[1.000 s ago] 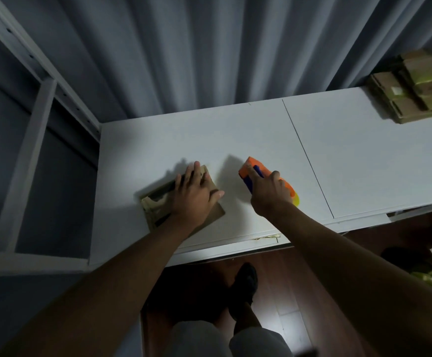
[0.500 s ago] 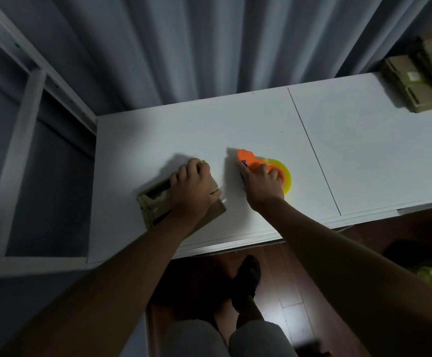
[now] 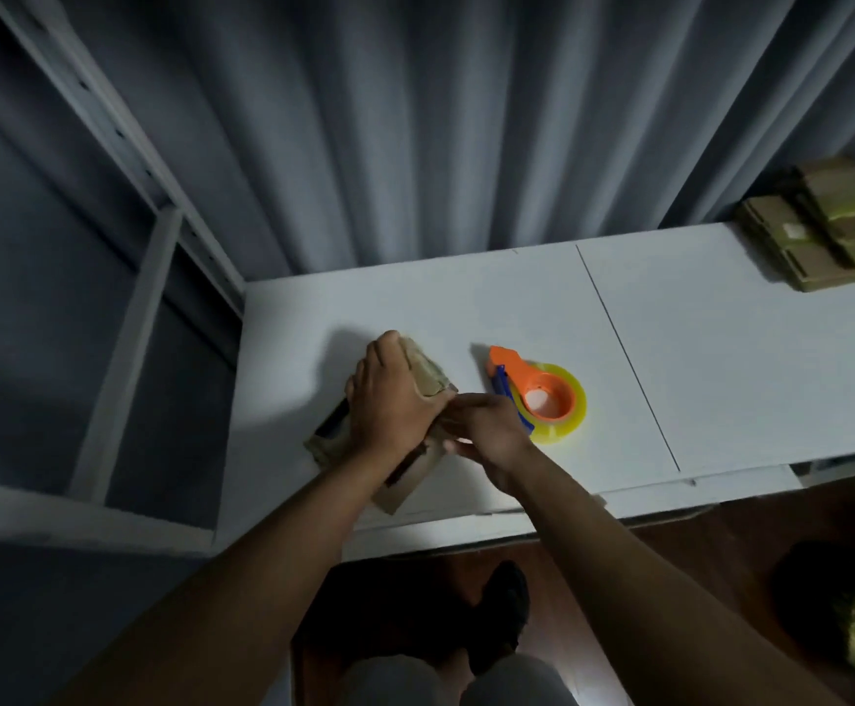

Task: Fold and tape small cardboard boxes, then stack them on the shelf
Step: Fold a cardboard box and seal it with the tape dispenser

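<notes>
Box sits half-formed at the near left of the white shelf board, left hand gripping its top, right hand pinching a side flap. Tape dispenser lies free beside them. Finished boxes are stacked far right; this one seems to need closing and stacking.

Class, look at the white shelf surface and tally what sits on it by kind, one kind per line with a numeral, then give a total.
Cardboard box being folded, under the left hand and right hand: 1
Orange tape dispenser: 1
Stack of cardboard boxes at the far right: 1 stack; the boxes in it cannot be counted
Total: 3
</notes>
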